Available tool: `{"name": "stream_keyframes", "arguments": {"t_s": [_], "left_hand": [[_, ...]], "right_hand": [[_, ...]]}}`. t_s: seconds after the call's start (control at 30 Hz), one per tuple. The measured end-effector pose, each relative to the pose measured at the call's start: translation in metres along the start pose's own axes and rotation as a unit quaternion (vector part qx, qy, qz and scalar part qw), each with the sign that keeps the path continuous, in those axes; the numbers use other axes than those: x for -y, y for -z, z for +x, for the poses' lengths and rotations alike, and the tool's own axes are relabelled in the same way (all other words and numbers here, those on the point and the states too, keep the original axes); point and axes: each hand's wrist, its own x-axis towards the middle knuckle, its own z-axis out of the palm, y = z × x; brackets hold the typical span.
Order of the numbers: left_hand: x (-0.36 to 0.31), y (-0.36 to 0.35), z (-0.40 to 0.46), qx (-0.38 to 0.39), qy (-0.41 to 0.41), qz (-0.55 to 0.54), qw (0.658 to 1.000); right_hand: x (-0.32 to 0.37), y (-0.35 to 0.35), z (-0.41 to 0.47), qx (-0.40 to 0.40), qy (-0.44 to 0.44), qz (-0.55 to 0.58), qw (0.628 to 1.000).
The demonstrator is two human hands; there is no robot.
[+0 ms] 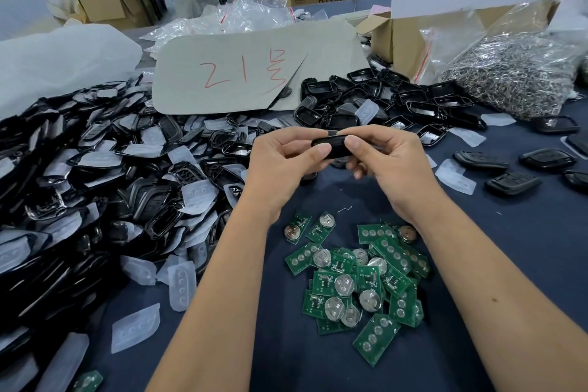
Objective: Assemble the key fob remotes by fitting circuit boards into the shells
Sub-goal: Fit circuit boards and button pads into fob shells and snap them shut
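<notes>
At frame centre, above a dark blue cloth (286, 344), both hands hold one black fob (331, 145) between them. Left hand (283, 165) pinches its left end, thumb on the near face and fingers curled behind. Right hand (385, 162) pinches the right end the same way, thumb tip pressed on the top edge. Fob is glossy black, rounded at the ends, lying roughly level and edge-on to the camera; whether a board sits inside cannot be told.

Lower centre, below the wrists, lies a loose heap of green boards (359, 277), overlapping; some show a round silver cell holder, others a row of round pads. One board (89, 380) lies apart at the lower left edge.

Left half of the frame is filled by a large pile of black shells (95, 175) mixed with translucent white pads (181, 285). A second shell pile (381, 99) sits upper centre-right, beside a grey card (248, 70) marked in red. Closed fobs (512, 183) lie scattered at right. A bag of metal rings (515, 70) leans against a carton (397, 38) at upper right.
</notes>
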Motion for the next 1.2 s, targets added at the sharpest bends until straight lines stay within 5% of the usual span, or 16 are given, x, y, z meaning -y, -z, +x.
{"name": "stream_keyframes", "arguments": {"t_s": [0.17,1.2], "left_hand": [[0.004,-0.0022,0.0008,-0.051,-0.062,0.125,0.989],[0.001,0.0016,0.0035,-0.026,-0.057,0.106,0.992]], "right_hand": [[-0.002,0.0012,0.001,-0.016,-0.013,-0.014,1.0],[0.0024,0.0052,-0.0015,0.02,-0.006,0.002,1.0]]}}
